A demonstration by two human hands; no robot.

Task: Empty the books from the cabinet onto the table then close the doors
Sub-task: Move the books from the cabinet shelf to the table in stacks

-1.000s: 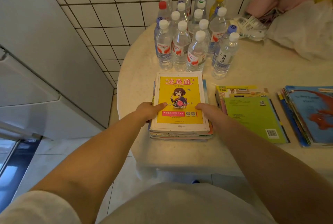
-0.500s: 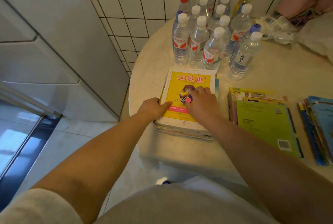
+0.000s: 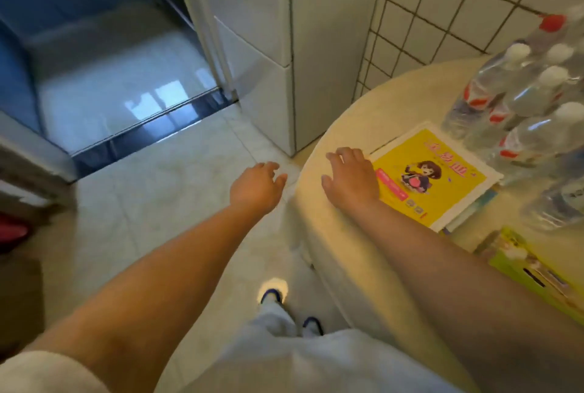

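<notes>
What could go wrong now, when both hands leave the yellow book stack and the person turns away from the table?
1. The yellow book stack lies near the round table edge; the right hand, open beside it, might drag it off.
2. The water bottles stand right behind the stack; a bump could tip them.
3. The view is blurred, so the left hand may swing into the white cabinet corner.
</notes>
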